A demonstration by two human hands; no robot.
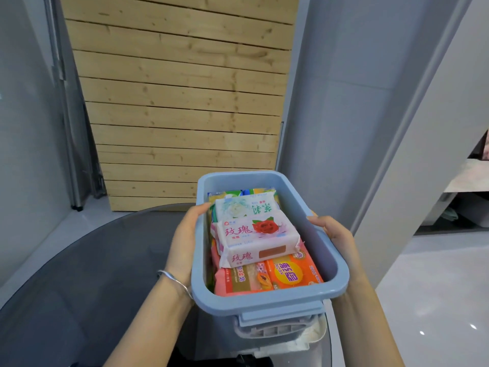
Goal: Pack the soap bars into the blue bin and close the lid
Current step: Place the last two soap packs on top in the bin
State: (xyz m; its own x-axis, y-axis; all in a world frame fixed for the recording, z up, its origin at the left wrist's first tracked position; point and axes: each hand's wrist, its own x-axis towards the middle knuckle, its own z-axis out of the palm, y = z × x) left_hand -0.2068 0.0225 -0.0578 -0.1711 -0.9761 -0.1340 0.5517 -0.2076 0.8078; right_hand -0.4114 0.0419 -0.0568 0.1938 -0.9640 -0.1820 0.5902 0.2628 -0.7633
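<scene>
Inside blue bin (264,296), white 玫瑰 soap bar (256,237) over orange KEON pack (293,272).

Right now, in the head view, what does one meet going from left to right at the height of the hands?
Silver bracelet → left hand → rose soap bar → right hand. Both hands grip the blue bin by its sides.
</scene>
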